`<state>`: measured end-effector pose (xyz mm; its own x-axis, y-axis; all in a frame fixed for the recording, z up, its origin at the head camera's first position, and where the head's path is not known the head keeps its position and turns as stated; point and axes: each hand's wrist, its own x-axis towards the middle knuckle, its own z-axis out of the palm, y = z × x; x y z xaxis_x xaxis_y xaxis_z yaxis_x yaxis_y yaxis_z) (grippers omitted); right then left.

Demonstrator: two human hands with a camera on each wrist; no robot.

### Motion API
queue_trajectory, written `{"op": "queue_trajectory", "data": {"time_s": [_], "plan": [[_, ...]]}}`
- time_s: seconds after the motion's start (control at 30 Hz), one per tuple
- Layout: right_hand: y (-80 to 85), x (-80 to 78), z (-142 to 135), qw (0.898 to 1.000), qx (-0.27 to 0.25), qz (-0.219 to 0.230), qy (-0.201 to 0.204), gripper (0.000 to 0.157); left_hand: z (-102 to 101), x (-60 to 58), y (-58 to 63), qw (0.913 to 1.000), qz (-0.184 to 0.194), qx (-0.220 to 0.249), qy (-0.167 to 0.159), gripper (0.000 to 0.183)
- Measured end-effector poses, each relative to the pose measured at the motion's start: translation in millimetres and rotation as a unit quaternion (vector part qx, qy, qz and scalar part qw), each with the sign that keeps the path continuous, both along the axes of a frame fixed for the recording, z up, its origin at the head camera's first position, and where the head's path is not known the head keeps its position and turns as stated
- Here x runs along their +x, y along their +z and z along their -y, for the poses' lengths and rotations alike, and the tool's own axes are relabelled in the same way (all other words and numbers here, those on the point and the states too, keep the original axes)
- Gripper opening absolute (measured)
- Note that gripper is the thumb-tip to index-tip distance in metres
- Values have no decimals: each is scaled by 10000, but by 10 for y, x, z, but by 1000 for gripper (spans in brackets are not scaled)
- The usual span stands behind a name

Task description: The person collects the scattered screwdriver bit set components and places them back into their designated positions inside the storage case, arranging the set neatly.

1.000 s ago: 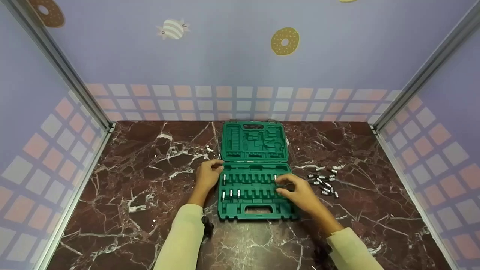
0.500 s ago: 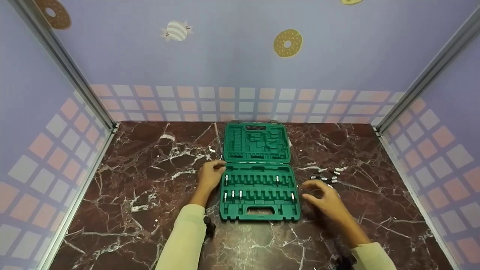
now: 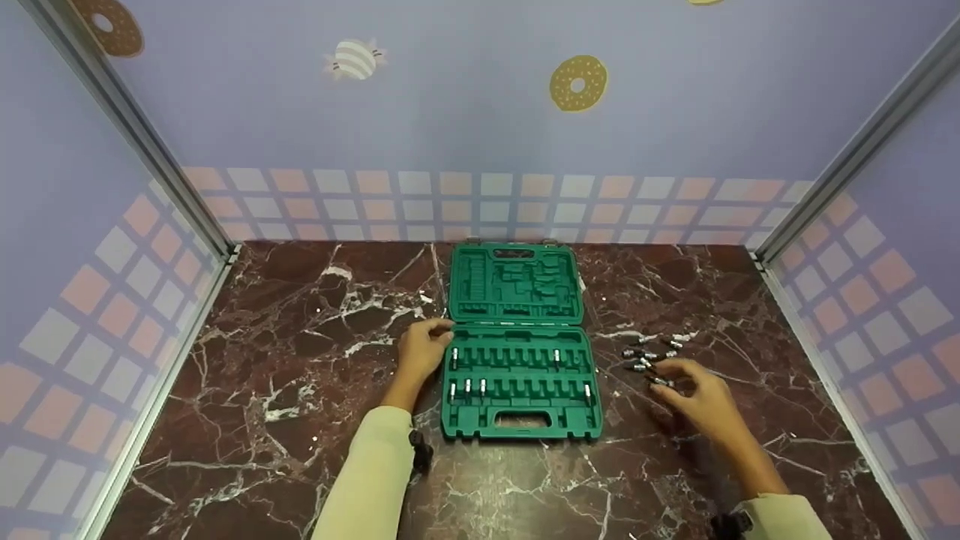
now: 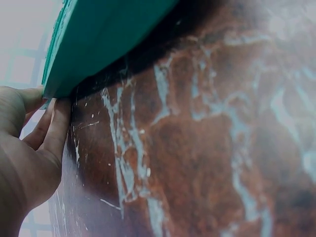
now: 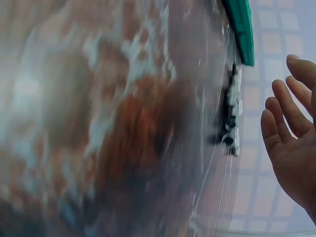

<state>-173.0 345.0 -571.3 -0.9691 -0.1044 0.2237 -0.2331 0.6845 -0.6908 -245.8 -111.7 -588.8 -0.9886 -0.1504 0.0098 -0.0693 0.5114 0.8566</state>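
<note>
A green plastic socket case lies open on the table, its moulded lid folded back. My left hand pinches the case's left edge near the hinge; in the left wrist view the thumb and fingers meet at its corner. Several small chrome bit sockets stand in the slots of the two rows, one at the right end of the front row. My right hand is at the near side of a loose pile of bit sockets, fingers spread apart and nothing held in the right wrist view.
The table has a dark red marbled top. Walls with a checked band enclose it at the back and both sides. The loose pile lies to the right of the case.
My right hand has moved from over the case rightward to the loose pile. A bit socket now shows at the right end of the front row. My left hand stays at the case edge.
</note>
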Motion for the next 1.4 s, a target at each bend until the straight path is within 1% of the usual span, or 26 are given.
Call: {"op": "queue_trajectory", "data": {"time_s": [0.2,0.3,0.4,0.5,0.6,0.73,0.97,1.23,1.4], "plan": [[-51,11,-163,9980,589,-168,-150,41,-10,-17,-7,10000,-43,-60,48,18],[-81,-3,-223,9965,798,-64,-234,43,-8,-19,-8,9999,-79,-60,19,18],[-105,-18,-268,9950,935,183,-285,45,-5,-19,-8,9999,-88,-59,1,18],[-122,-26,-299,9936,982,439,-341,46,-2,-16,-8,10000,-45,-81,15,18],[-137,-34,-319,9926,982,596,-398,43,0,-10,-6,9999,-20,-125,35,18],[-165,-41,-332,9919,1012,630,-427,40,-1,-4,3,9999,-15,-112,36,19],[-200,-5,-335,9909,1064,730,-379,33,5,19,2,9998,182,2,-31,21],[-218,-18,-321,9895,1154,717,-488,30,-1,12,10,10000,23,-48,7,20],[-226,-20,-322,9892,1171,657,-580,25,-19,8,6,10000,37,-56,13,19]]}}
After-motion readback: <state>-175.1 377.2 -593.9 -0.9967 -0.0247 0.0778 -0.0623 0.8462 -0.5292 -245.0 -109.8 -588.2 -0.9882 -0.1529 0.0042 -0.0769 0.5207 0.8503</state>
